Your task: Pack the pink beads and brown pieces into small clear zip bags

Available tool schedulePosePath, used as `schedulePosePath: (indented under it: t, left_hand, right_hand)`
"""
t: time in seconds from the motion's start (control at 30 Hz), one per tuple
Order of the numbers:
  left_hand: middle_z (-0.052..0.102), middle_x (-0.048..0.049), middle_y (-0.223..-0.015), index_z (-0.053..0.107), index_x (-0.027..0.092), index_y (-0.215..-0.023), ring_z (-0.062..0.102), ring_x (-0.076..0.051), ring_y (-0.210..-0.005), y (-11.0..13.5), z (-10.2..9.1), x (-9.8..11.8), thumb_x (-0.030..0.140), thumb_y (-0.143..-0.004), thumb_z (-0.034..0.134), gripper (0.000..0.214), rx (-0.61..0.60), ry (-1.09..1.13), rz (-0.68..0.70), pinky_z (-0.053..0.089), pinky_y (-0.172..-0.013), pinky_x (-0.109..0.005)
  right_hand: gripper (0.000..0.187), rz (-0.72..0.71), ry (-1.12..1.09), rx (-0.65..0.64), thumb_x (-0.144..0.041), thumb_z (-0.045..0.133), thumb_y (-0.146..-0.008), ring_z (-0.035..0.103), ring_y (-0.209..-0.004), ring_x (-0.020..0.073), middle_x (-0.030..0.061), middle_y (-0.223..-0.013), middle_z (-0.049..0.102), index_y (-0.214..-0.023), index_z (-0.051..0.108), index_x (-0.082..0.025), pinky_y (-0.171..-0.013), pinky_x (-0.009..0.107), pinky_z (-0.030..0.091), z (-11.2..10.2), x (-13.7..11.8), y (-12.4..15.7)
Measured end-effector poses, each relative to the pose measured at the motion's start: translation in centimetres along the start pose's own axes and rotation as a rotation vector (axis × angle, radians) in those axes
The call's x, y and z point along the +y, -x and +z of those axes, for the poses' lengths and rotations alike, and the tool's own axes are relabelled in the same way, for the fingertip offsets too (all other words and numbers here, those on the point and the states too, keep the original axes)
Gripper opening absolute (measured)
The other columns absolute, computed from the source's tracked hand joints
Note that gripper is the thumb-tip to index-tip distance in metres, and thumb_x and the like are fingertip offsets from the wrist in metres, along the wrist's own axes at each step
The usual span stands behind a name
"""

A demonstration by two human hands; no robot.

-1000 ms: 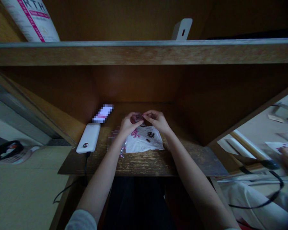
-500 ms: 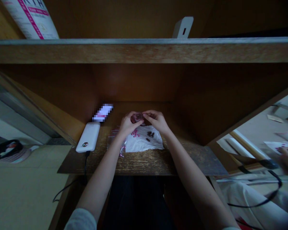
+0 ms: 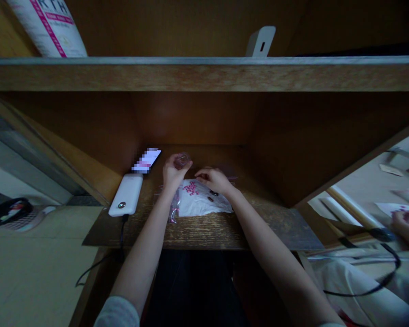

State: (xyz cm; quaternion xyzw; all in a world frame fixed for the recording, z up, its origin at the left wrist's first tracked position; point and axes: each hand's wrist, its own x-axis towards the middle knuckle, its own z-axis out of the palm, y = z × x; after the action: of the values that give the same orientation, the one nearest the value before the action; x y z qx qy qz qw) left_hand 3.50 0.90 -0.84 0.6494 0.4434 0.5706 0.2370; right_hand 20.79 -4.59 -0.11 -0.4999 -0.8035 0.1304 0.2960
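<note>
Now the left hand [image 3: 173, 172] pinches a small clear round cup [image 3: 183, 159]. Just right and lower, the right hand [image 3: 214, 180] curls over tiny pink round beads [image 3: 191, 188] on white crumpled paper [image 3: 204, 206]; I cannot tell if it holds any.

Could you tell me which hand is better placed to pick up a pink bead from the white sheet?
Probably the right hand: it rests on the white sheet beside the pink beads; the left hand holds a small clear item.
</note>
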Motion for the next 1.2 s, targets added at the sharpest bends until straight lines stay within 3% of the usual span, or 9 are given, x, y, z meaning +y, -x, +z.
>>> schedulePosePath:
  t: [0.17,0.43,0.63,0.83,0.97,1.2]
  left_hand:
    - [0.068,-0.0050,-0.092,0.062,0.020,-0.098,0.063,-0.015,-0.074,0.0,0.1,-0.4,0.037,-0.071,0.073,0.033,-0.018,-0.021,0.014,0.049,-0.067,-0.027]
    - [0.068,-0.0043,-0.089,0.062,0.020,-0.097,0.063,-0.015,-0.073,0.1,0.0,-0.1,0.036,-0.070,0.073,0.033,-0.027,-0.030,0.009,0.049,-0.067,-0.028]
    - [0.068,-0.0045,-0.090,0.062,0.020,-0.096,0.063,-0.016,-0.075,0.2,0.2,-0.3,0.036,-0.069,0.074,0.034,-0.035,-0.024,0.003,0.049,-0.069,-0.028]
    - [0.069,-0.0038,-0.086,0.062,0.020,-0.096,0.063,-0.015,-0.073,0.3,0.5,-0.5,0.036,-0.070,0.074,0.033,-0.103,-0.007,0.034,0.049,-0.070,-0.028]
    - [0.070,-0.0037,-0.088,0.063,0.021,-0.095,0.063,-0.016,-0.073,0.5,0.6,-0.1,0.035,-0.070,0.074,0.031,-0.129,-0.042,0.030,0.049,-0.069,-0.028]
    - [0.069,-0.0046,-0.094,0.063,0.023,-0.098,0.064,-0.018,-0.083,1.4,1.0,1.4,0.032,-0.071,0.074,0.030,-0.333,-0.021,0.134,0.049,-0.073,-0.029]
  right_hand:
    - [0.019,0.006,0.054,-0.077,-0.016,0.057,-0.083,0.060,-0.073,0.0149,0.0049,-0.087,0.070,-0.093,0.072,-0.020,-0.069,0.025,0.042,1.0,-0.3,-0.2]
    - [0.017,0.023,0.081,-0.099,-0.018,0.059,-0.083,0.065,-0.081,0.0184,0.0065,-0.094,0.071,-0.093,0.073,-0.021,-0.076,0.028,0.045,1.6,0.1,-0.2]
    - [0.016,0.029,0.045,-0.104,-0.016,0.059,-0.081,0.062,-0.074,0.0157,0.0056,-0.089,0.071,-0.091,0.072,-0.020,-0.070,0.026,0.043,1.3,-0.4,-0.2]
    - [0.015,0.020,0.004,0.033,-0.020,0.057,-0.084,0.056,-0.066,0.0127,0.0034,-0.080,0.068,-0.091,0.070,-0.018,-0.063,0.024,0.038,-0.4,0.0,0.0]
    - [0.020,0.056,-0.163,0.166,-0.031,0.056,-0.086,0.054,-0.062,0.0123,0.0027,-0.075,0.066,-0.092,0.069,-0.018,-0.059,0.024,0.038,-2.0,-0.2,0.3]
    - [0.025,0.057,-0.379,0.312,-0.040,0.059,-0.084,0.054,-0.064,0.0133,0.0033,-0.074,0.065,-0.088,0.069,-0.018,-0.059,0.025,0.042,-2.8,-1.1,0.2]
